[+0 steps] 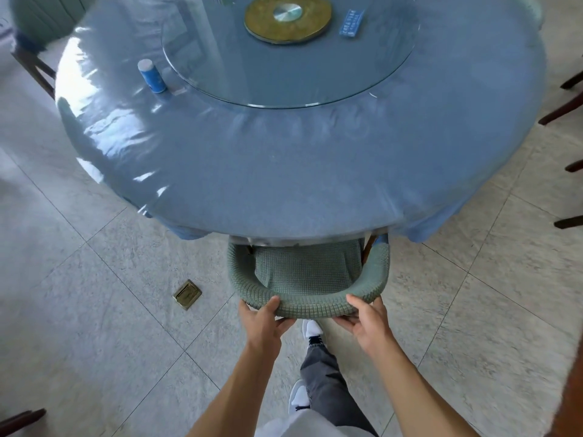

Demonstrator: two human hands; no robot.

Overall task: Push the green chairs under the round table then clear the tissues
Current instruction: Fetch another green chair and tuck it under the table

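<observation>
The round bench lies just ahead of the grip. The green chair sits half under it. Left hand and right hand clasp its backrest. A skewed shove could jam an armrest against the bench edge.

Green chair: knitted-looking cloth cover, waffle-grid texture, matt, on backrest and seat alike. Round table: blue cloth under clear plastic film, glossy, wrinkled near left edge, bright reflections. Turntable: clear glass disc, smooth, polished rim. Turntable hub: brass-coloured metal, dull and mottled, with brushed silvery centre. Canister: blue printed wrap, white top. Blue packet: shiny wrapper. Floor: pale stone-look tiles, satin sheen. Floor plate: brassy metal. Neighbouring chair legs: dark varnished wood.
</observation>
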